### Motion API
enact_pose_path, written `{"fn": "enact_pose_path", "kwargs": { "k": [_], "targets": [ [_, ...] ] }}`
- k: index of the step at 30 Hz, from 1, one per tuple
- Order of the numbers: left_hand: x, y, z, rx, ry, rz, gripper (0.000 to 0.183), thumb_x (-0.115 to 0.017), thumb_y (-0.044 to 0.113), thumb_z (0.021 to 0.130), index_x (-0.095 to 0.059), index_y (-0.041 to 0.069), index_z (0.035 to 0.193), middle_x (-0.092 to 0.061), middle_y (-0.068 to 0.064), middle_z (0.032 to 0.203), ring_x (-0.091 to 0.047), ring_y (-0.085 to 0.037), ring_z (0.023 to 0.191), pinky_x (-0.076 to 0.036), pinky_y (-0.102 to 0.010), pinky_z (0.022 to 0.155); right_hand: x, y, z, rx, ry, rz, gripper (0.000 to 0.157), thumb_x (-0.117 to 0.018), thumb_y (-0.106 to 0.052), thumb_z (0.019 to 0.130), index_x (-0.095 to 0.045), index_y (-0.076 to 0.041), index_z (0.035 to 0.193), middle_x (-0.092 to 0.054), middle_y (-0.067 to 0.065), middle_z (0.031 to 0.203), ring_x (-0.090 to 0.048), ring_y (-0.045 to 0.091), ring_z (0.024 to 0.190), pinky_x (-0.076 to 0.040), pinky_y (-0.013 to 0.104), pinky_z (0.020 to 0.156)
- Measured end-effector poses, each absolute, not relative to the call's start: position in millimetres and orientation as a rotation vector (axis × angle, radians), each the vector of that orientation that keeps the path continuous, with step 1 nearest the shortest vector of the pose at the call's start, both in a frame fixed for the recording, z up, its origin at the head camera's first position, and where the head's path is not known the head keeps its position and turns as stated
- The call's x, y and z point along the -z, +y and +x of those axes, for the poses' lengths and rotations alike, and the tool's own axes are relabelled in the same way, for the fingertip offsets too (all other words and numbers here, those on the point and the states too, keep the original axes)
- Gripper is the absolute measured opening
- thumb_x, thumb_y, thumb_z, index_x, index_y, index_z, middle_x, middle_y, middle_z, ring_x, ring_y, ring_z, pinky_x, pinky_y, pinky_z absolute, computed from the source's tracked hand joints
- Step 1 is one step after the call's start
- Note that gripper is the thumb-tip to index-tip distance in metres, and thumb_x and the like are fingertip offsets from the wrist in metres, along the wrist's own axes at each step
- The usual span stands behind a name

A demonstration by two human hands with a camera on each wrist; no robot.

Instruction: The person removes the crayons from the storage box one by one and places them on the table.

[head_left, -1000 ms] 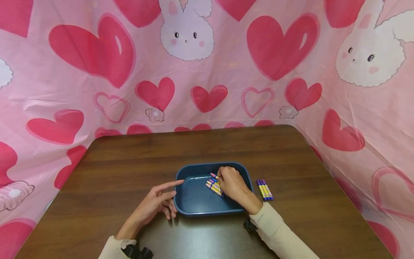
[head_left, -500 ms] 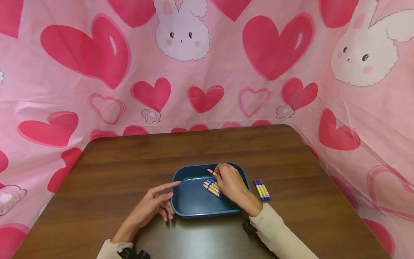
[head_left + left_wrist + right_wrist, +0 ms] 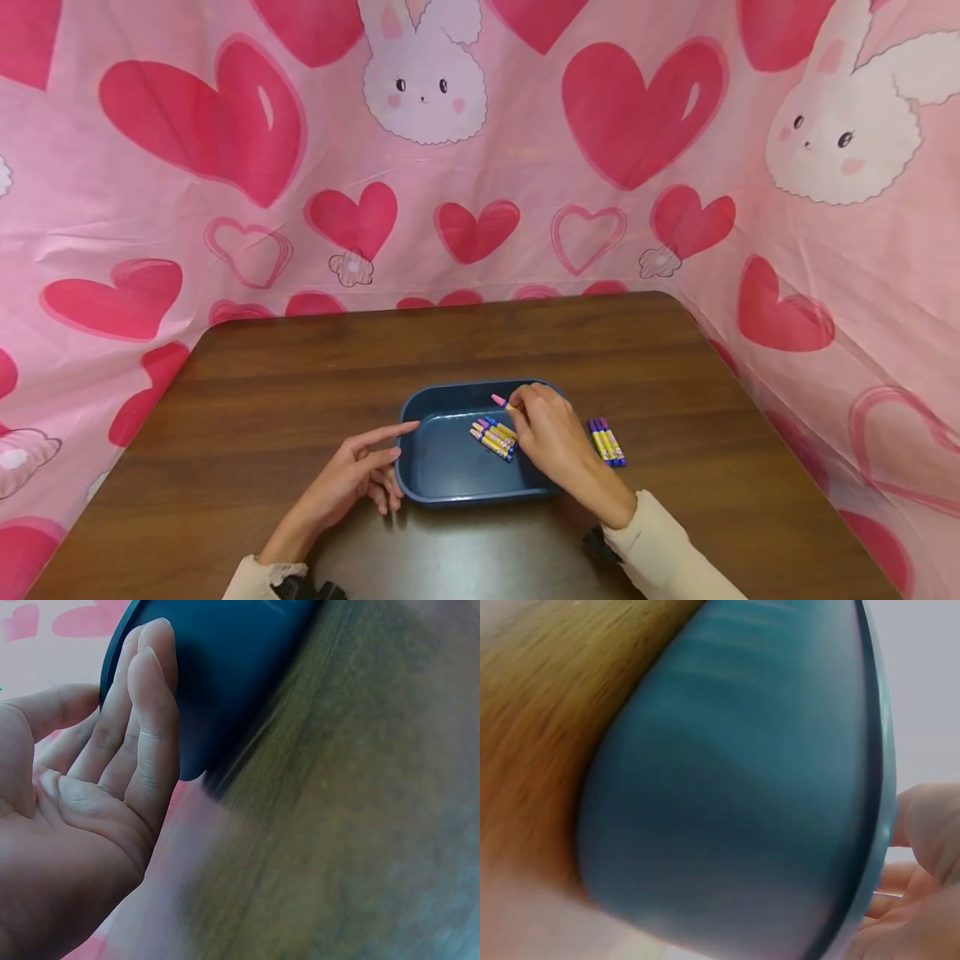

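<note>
A pink-tipped crayon (image 3: 500, 402) is pinched between the thumb and fingers of my right hand (image 3: 553, 433), over the back right part of the blue tray (image 3: 442, 487). Below the fingertips, several crayons (image 3: 492, 442) with yellow wrappers lie side by side on the tray's floor. My left hand (image 3: 360, 467) is at the tray's left end, its index finger stretched across the rim and its thumb at the edge. In the left wrist view the fingers (image 3: 154, 750) lie extended against the tray's dark blue wall (image 3: 225, 667). The right wrist view shows mainly the tray's outer side (image 3: 735, 787).
Right of the tray, a small row of yellow-wrapped crayons (image 3: 607, 442) with purple and pink tips lies on the brown wooden table (image 3: 300, 375). A pink cloth (image 3: 517, 167) printed with hearts and rabbits hangs behind the table and along its sides.
My right hand, with the pink-tipped crayon in its pinch, has lifted a little and drawn right, uncovering more of the crayons in the tray. The left hand keeps its place at the rim.
</note>
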State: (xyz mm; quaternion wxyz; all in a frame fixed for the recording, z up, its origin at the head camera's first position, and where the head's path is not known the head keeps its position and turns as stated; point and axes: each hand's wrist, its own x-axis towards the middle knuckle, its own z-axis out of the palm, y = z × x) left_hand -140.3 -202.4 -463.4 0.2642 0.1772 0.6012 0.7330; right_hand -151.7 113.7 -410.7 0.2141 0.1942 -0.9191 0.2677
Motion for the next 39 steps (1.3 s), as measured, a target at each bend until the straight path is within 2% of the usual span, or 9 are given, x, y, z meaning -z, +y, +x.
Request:
{"fn": "enact_pose_path", "kwargs": {
  "k": [11,16,24,35,39],
  "targets": [
    [464.4,-202.6,-139.7,-1.97,1.633,0.454,0.052,-0.045,0.016,0.107,-0.03,0.001,0.154,-0.073,-0.014,0.078,-0.071,-0.023,0.064,-0.059,-0.032,0.056,412.9,133.2,-141.6,-0.837,-2.552,0.434,0.01,-0.079,-0.003,0.082,-0.07,-0.005,0.086,-0.06,-0.002,0.075,-0.054,0.011,0.067,-0.054,0.029,0.062],
    [465.0,-203.2,-139.4,-1.977,1.628,0.449,0.051,-0.045,0.016,0.107,-0.03,0.001,0.154,-0.073,-0.014,0.077,-0.071,-0.023,0.064,-0.059,-0.033,0.056,412.2,142.2,-137.7,-0.875,-2.531,0.397,0.011,-0.08,-0.003,0.081,-0.071,-0.007,0.085,-0.06,-0.004,0.074,-0.056,0.011,0.066,-0.052,0.027,0.061],
    [464.7,-203.3,-138.8,-1.974,1.633,0.417,0.053,-0.047,0.018,0.107,-0.029,0.001,0.154,-0.073,-0.013,0.078,-0.071,-0.022,0.064,-0.059,-0.032,0.056,414.5,158.2,-135.0,-0.96,-2.523,0.325,0.012,-0.08,0.001,0.08,-0.072,-0.005,0.086,-0.062,-0.001,0.075,-0.055,0.009,0.067,-0.052,0.025,0.06],
    [464.7,-203.3,-140.5,-1.981,1.599,0.493,0.05,-0.042,0.014,0.108,-0.028,0.0,0.154,-0.073,-0.014,0.079,-0.071,-0.022,0.066,-0.059,-0.032,0.057,411.1,179.8,-135.8,-1.099,-2.4,0.301,0.014,-0.081,0.002,0.079,-0.073,-0.006,0.086,-0.064,-0.003,0.073,-0.057,0.01,0.066,-0.053,0.03,0.059],
    [465.5,-203.4,-141.0,-1.981,1.591,0.506,0.05,-0.041,0.014,0.108,-0.028,0.0,0.154,-0.073,-0.014,0.08,-0.071,-0.022,0.066,-0.059,-0.032,0.057,408.3,189.9,-136.2,-1.114,-2.371,0.257,0.011,-0.08,0.002,0.08,-0.073,-0.005,0.086,-0.065,-0.002,0.073,-0.058,0.009,0.064,-0.051,0.022,0.058]
  ]
}}
